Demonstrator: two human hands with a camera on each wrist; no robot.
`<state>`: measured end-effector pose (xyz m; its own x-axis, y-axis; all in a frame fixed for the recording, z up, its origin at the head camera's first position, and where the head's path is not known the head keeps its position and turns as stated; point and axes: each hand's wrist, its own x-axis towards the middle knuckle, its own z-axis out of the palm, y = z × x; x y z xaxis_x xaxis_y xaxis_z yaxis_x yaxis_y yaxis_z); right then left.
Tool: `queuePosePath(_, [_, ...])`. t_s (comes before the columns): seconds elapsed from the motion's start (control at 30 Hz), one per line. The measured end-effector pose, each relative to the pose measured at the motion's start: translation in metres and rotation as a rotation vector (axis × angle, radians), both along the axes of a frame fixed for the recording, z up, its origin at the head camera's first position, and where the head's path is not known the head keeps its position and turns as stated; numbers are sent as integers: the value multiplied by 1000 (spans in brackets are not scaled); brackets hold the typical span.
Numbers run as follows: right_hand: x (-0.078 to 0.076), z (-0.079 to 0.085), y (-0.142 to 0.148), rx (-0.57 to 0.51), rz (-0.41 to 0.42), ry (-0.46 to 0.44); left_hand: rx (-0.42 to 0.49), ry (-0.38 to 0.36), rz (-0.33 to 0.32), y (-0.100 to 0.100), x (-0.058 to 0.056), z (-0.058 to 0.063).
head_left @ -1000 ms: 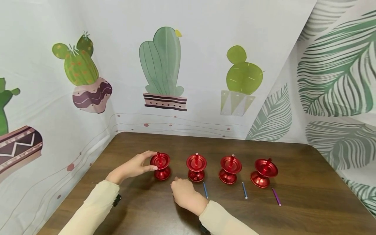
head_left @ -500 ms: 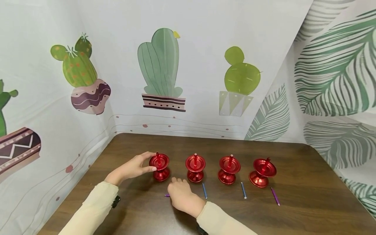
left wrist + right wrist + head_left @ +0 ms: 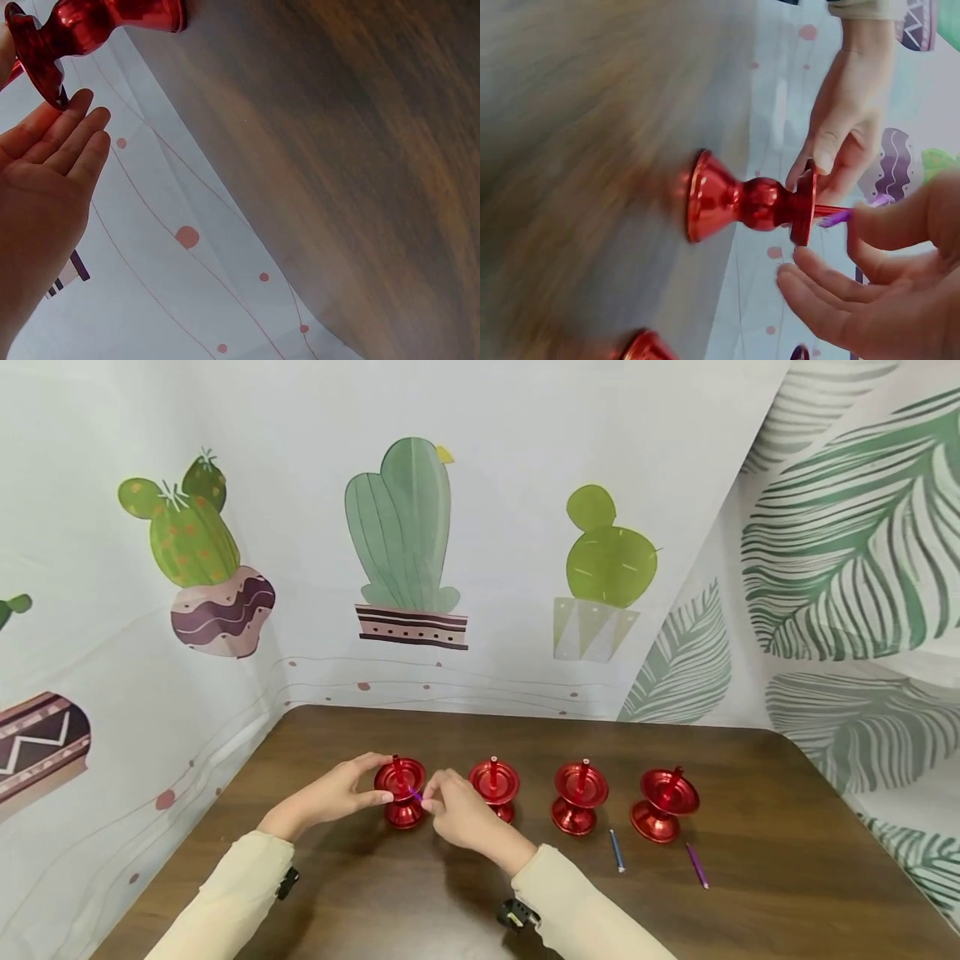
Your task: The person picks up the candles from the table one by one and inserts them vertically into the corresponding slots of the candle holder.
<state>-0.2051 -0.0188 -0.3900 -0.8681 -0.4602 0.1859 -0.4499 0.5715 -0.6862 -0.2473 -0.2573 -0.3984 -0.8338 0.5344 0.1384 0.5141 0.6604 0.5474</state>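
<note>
The leftmost red metal candle holder stands upright on the table. My left hand holds its dish by the rim, thumb at the front and fingers behind. In the left wrist view, the fingers of that left hand reach the dish edge. My right hand pinches a thin purple candle between thumb and finger. The right wrist view has this purple candle tilted beside the holder's central tube, above the dish; whether they touch I cannot tell.
Three more red holders stand in a row to the right: one partly behind my right hand, another, and the last. A blue candle and a purple candle lie before them. A cactus-print cloth hangs behind the table.
My right hand has picked the purple candle up from the table and brought it up to the leftmost holder. It now covers the nearer blue candle. My left hand keeps its hold.
</note>
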Motion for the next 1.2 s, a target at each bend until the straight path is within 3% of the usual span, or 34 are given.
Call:
queuePosePath(0.4, [-26, 17, -32, -477, -189, -247, 10, -25, -10, 0, -1, 0])
queuePosePath(0.7, [-38, 12, -49, -676, -225, -262, 19, -29, -10, -2, 0, -3])
queuePosePath(0.87, [-41, 8, -52, -704, -210, -187, 35, -31, -11, -2, -1, -3])
queuePosePath(1.2, [-44, -6, -50, -540, -149, -6, 50, -32, -24, -3, -2, -4])
